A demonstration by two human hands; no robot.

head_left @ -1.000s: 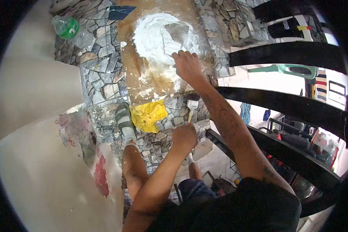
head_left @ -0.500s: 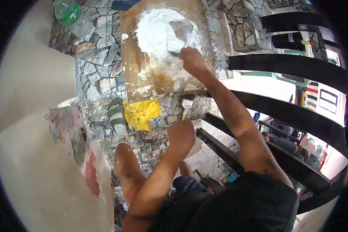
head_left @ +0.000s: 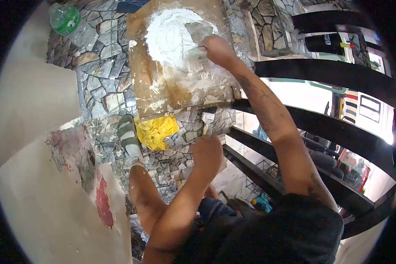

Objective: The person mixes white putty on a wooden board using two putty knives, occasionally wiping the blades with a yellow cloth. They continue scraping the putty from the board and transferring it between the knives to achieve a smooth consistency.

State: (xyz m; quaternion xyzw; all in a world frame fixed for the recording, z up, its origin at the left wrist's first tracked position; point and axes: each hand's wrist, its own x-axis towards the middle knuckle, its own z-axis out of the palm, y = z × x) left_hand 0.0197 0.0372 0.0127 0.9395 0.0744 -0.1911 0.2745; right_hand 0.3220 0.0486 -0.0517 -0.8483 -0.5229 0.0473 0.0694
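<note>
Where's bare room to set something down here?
Bare stone paving lies between cream wall and board, with the bottle beyond and sandal nearer. Crowded: the board's white material, by the right hand; its near side, with yellow plastic, brush and left hand.

We see a clear plastic bottle with a green label [head_left: 64,20] on grey stone-patterned tiling [head_left: 102,53], a crumpled yellow sheet [head_left: 157,132], long black slats [head_left: 321,72] at right, and a peeling cream wall [head_left: 35,207] at left.

At the upper right, a black item [head_left: 317,44] bears sideways white letters [head_left: 328,39], seemingly "WD"; at the upper left, the green label [head_left: 68,22] on a clear bottle [head_left: 57,12] is too small to read
</note>
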